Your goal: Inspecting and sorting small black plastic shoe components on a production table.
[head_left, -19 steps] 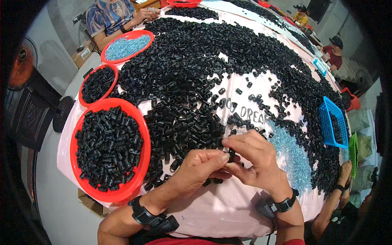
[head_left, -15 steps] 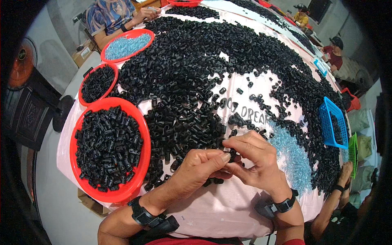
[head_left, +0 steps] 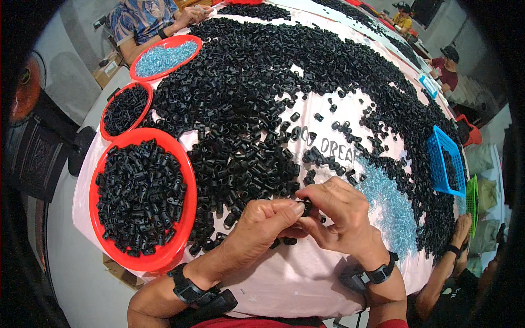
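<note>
White-covered worktop [head_left: 284, 284], heaped with black plastic pieces [head_left: 246, 109]. Near edge: left hand [head_left: 262, 227] and right hand [head_left: 342, 216] grips both pinching one small black piece [head_left: 307, 206].

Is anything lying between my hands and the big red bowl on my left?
Yes. Between your left hand, pinching a small black piece with the right hand, and the red bowl, a strip of loose black pieces lies on the pale cloth. Nothing taller stands there.
</note>
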{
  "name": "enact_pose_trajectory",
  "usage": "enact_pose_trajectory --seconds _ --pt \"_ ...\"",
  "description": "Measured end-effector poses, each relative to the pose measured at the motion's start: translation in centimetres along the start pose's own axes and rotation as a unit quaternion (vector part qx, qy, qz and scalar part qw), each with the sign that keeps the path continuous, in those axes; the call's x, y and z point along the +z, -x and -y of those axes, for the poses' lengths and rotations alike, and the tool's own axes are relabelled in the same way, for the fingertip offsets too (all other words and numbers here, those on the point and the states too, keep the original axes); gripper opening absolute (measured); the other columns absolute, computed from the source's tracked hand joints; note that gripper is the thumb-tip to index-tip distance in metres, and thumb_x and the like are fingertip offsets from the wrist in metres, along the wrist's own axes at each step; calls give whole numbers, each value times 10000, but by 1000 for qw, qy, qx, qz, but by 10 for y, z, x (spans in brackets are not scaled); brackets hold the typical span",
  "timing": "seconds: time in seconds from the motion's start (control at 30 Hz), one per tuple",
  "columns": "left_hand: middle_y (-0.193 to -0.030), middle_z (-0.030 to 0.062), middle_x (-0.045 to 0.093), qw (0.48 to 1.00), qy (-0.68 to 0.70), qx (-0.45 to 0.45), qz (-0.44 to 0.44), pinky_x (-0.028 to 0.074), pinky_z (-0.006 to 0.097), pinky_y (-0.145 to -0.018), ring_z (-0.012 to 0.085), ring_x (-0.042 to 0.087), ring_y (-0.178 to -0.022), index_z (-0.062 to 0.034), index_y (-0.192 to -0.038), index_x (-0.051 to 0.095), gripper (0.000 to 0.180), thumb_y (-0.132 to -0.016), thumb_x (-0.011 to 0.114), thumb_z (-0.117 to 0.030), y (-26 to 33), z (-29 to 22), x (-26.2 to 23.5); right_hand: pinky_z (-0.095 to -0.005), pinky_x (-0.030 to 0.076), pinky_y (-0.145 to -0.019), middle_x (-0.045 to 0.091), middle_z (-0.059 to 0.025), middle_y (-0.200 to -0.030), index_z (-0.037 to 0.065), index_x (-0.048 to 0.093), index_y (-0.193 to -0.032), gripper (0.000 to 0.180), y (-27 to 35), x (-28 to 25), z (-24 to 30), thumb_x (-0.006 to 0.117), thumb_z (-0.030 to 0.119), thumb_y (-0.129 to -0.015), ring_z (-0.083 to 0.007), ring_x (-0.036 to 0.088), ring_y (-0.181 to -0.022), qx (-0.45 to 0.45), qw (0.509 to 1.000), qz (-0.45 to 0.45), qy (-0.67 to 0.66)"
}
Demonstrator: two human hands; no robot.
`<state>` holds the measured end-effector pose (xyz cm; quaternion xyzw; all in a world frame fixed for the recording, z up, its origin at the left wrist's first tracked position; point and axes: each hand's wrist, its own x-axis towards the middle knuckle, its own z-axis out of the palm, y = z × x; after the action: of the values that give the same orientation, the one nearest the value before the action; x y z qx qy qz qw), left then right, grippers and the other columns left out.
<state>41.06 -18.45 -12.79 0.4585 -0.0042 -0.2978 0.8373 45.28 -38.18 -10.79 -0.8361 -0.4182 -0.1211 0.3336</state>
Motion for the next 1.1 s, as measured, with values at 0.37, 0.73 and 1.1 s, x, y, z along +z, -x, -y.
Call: enact_pose_trajectory --seconds 0.37,0.73,1.1 --pt "-1058 34 723 998 -57 26 28 517 213 -773 61 645 -872 -30 -1225 671 304 -1074 554 -267 -2 -4 -10 -340 518 -748 718 -140 -1000 -18 710 -1137 294 -6 -9 -3 746 48 -853 -249 660 -792 30 992 28 -122" --pt "-977 11 721 998 -23 50 -38 490 185 -686 41 615 -793 -25 -1244 673 282 -988 691 -142 -3 -6 -10 -235 483 -600 685 -87 -850 15 753 -1111 211 -2 -8 7 672 14 -916 -97 619 -730 223 936 -65 -264" --pt "-1010 5 737 988 -77 77 -106 516 213 -714 41 628 -807 -18 -1288 678 371 -925 743 -67 -2 -5 -3 -240 472 -574 711 -70 -859 37 756 -1106 250 1 -4 9 688 13 -867 -115 628 -728 215 955 -31 -203"
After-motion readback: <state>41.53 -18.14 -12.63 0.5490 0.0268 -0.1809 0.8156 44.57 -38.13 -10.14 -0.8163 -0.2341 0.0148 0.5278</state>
